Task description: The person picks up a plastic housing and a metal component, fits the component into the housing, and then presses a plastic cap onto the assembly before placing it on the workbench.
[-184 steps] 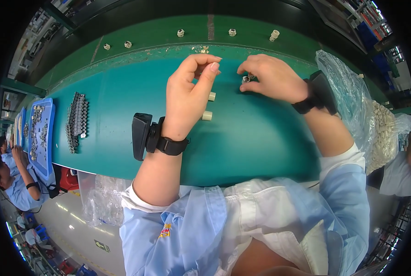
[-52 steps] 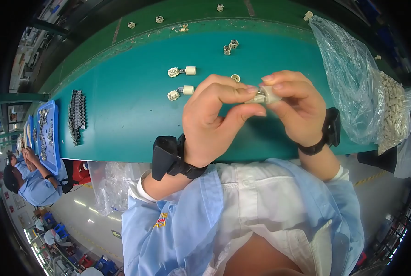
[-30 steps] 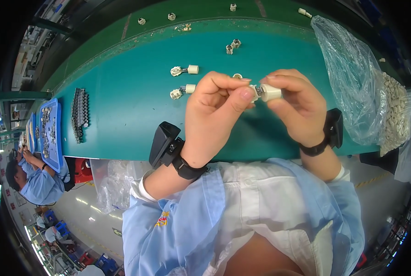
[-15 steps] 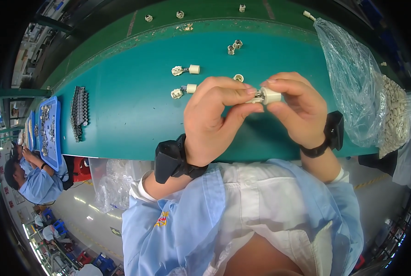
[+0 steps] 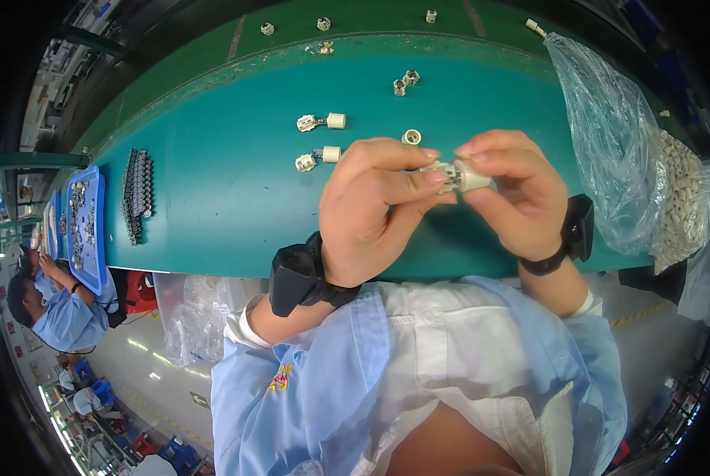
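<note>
While both hands meet above the surface (image 5: 228, 206), toward its near edge and right of its middle, the left hand (image 5: 368, 213) pinches a cream slotted part (image 5: 450, 176) between thumb and fingers. The right hand (image 5: 527, 198) grips a cream cap (image 5: 475, 176), round and smooth, with its thumb below and fingers above. Cap and slotted part lie end to end, in line with each other; how far one sits inside the other I cannot tell.

Just beyond the fingers, on the side of the far edge, a loose cap (image 5: 412, 137) shows its open end. Left of it rest two assemblies, an upper one (image 5: 336, 120) and a lower one (image 5: 305, 163), each made of a slotted piece and a cap joined by a metal middle. The lower one's cap end is just beside the left hand.

Nearer the far edge, two small cream-and-dark parts (image 5: 405, 82) lie side by side. Pale crumbs (image 5: 320, 48) are scattered along that edge. Toward the left edge runs a close-packed row of dark metal pieces (image 5: 137, 197), and at the edge itself is a blue tray (image 5: 100, 238) of small parts. By the right edge sits a clear plastic bag (image 5: 605, 151) with many cream pieces (image 5: 674, 202).
</note>
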`<state>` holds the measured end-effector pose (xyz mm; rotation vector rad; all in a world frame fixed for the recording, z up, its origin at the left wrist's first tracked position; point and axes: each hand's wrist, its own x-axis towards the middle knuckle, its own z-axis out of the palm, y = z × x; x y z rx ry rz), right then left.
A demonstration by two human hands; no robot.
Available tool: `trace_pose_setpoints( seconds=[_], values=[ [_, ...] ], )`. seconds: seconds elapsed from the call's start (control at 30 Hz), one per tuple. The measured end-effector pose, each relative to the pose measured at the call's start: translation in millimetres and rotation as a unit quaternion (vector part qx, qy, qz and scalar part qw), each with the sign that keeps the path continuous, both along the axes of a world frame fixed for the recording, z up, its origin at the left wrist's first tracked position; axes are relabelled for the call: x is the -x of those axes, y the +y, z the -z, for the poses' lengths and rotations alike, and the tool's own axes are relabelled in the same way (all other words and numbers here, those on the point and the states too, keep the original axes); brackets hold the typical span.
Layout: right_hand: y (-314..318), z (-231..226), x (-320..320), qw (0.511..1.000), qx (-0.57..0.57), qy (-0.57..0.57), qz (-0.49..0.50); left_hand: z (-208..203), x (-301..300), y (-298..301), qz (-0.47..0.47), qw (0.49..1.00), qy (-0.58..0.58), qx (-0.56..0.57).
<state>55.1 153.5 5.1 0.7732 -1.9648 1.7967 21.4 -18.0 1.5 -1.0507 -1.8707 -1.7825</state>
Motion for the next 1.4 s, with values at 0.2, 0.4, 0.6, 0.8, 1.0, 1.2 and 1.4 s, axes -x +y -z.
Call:
trace_pose_setpoints(
  seconds=[0.2, 0.4, 0.6, 0.8, 1.0, 1.2, 1.4],
  values=[
    [-2, 0, 0, 1.0, 0.03, 0.0, -0.005, 5, 1, 0, -0.001, 1.0, 0.028, -0.006],
    [0, 1, 0, 1.0, 0.021, -0.003, -0.01, 4, -1, -2, 0.017, 1.0, -0.016, -0.007],
    [-1, 1, -1, 1.0, 0.007, -0.011, -0.001, 8, 1, -3, -0.004, 1.0, 0.021, -0.001],
    [0, 0, -2, 1.0, -0.002, -0.012, 0.0, 2, -4, -7, 0.029, 0.997, -0.07, 0.009],
    [-2, 0, 0, 1.0, 0.026, -0.002, -0.001, -3, -8, -1, 0.122, 0.927, -0.33, -0.127],
    [-1, -2, -4, 1.0, -0.004, -0.026, 0.013, 5, -1, 1, 0.067, 0.988, -0.108, -0.091],
    [-1, 1, -5, 0.999, -0.006, -0.031, 0.004, 10, 10, -8, -0.009, 0.98, 0.194, 0.04]
  ],
)
